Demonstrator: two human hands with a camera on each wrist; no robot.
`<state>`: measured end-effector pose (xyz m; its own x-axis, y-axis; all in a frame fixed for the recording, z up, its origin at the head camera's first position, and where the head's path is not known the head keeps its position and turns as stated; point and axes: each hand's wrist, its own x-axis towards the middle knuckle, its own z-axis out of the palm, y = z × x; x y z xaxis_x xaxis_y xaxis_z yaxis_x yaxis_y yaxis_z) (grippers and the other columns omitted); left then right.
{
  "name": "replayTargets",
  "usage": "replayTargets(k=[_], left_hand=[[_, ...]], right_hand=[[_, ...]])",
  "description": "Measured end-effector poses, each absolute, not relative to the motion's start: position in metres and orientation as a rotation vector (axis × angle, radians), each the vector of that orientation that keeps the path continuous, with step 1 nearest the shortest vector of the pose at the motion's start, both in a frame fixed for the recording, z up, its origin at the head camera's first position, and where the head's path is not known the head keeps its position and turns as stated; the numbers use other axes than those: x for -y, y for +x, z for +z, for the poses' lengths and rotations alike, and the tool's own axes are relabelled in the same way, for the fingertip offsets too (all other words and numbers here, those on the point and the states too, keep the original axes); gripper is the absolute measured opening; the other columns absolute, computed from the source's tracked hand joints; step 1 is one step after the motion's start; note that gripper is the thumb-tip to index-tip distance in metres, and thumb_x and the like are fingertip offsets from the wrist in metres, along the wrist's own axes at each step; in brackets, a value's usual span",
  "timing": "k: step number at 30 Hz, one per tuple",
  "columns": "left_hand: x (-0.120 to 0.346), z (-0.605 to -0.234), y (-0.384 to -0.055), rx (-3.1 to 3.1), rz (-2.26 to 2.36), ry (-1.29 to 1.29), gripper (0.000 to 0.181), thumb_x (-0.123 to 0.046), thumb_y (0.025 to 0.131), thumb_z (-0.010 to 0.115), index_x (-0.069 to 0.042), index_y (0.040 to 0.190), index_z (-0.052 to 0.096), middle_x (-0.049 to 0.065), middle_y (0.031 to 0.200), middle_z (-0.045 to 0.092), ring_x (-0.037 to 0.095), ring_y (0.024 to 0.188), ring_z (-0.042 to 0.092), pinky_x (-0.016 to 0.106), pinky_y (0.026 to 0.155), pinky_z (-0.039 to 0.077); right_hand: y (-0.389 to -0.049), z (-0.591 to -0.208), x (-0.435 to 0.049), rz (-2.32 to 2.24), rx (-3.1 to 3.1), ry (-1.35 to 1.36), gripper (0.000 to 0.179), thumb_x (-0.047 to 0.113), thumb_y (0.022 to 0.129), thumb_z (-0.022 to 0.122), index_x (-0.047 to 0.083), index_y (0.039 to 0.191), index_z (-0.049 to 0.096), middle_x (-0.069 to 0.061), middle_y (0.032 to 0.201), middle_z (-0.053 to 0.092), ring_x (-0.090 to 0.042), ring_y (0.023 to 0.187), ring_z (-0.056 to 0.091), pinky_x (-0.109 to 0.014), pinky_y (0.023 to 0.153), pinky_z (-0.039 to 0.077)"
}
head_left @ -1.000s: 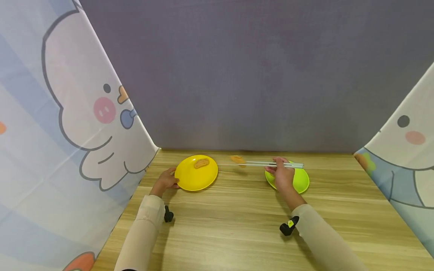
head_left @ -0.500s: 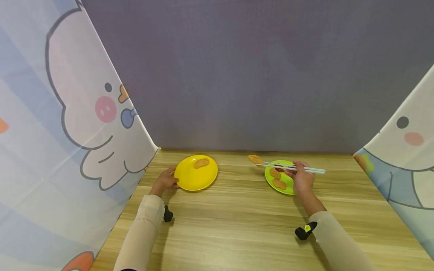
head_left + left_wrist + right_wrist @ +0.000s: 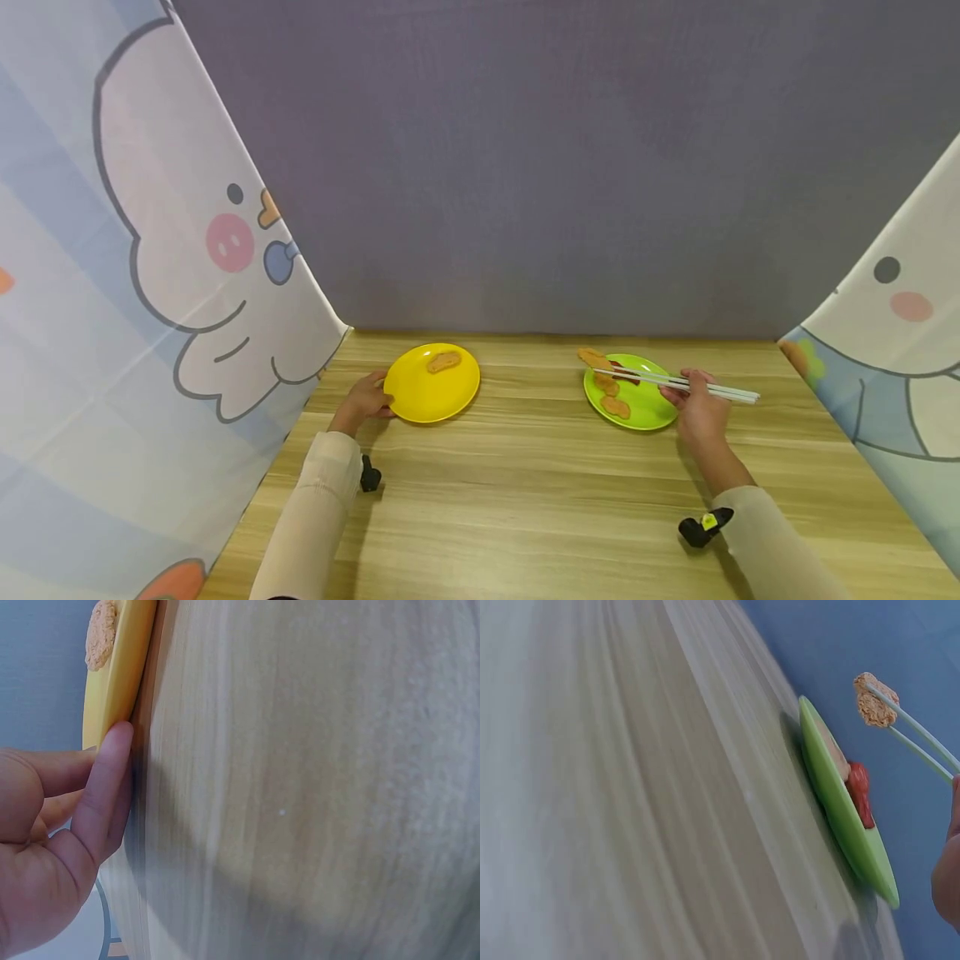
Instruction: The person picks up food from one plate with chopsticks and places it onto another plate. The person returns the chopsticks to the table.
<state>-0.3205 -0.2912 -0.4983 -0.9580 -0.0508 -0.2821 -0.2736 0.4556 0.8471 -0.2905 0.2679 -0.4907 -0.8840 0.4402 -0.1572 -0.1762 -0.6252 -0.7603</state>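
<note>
While left grip (image 3: 367, 395) pinches yellow plate (image 3: 429, 393), right grip (image 3: 702, 407) holds chopsticks (image 3: 675, 383), wood-grain table (image 3: 525, 492), grey backdrop (image 3: 525, 183)

Curtained booth — cartoon drapes (image 3: 172, 275), grey backdrop (image 3: 525, 167), tabletop (image 3: 517, 500)

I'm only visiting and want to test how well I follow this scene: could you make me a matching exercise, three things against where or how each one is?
Things:
1. Yellow plate
2. Red piece
3. Chopsticks

Places or states:
A. Held in the right hand
B. Pinched at its rim by the left hand
C. Lying on the green plate

Right pairs: 1-B, 2-C, 3-A
</note>
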Motion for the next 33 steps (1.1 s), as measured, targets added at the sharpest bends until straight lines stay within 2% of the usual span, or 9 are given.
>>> replayTargets(k=[9, 16, 25, 33], left_hand=[[0.291, -0.498, -0.322, -2.481, 1.488, -0.282, 0.068, 0.008, 0.087, 0.056, -0.003, 0.148, 0.029, 0.033, 0.144, 0.035, 0.017, 0.075, 0.065, 0.031, 0.066, 0.062], [0.295, -0.503, -0.326, -2.478, 1.490, -0.286, 0.069, 0.008, 0.087, 0.056, -0.003, 0.149, 0.029, 0.032, 0.144, 0.034, 0.015, 0.072, 0.063, 0.031, 0.066, 0.062], [0.294, -0.502, -0.324, -2.478, 1.501, -0.288, 0.069, 0.008, 0.086, 0.057, -0.003, 0.148, 0.029, 0.033, 0.143, 0.034, 0.015, 0.071, 0.063, 0.031, 0.065, 0.062], [0.295, -0.502, -0.325, -2.487, 1.480, -0.283, 0.069, 0.006, 0.088, 0.056, -0.003, 0.149, 0.026, 0.033, 0.145, 0.032, 0.014, 0.071, 0.063, 0.030, 0.066, 0.062]], right_hand=[[-0.271, -0.500, -0.296, 2.538, 0.968, -0.488, 0.015, 0.010, 0.094, 0.057, -0.004, 0.090, 0.062, -0.010, 0.073, 0.063, -0.024, 0.052, 0.066, -0.029, 0.052, 0.060], [-0.262, -0.509, -0.309, 2.496, 0.910, -0.516, 0.011, 0.006, 0.091, 0.061, -0.004, 0.085, 0.061, -0.009, 0.081, 0.062, -0.025, 0.050, 0.066, -0.031, 0.051, 0.060], [-0.251, -0.514, -0.320, 2.466, 0.980, -0.620, 0.011, 0.009, 0.091, 0.061, 0.000, 0.085, 0.061, -0.008, 0.084, 0.061, -0.024, 0.053, 0.066, -0.031, 0.053, 0.061], [-0.249, -0.516, -0.324, 2.450, 0.983, -0.611, 0.012, 0.008, 0.091, 0.061, -0.002, 0.084, 0.062, -0.011, 0.078, 0.064, -0.026, 0.051, 0.067, -0.032, 0.051, 0.060]])
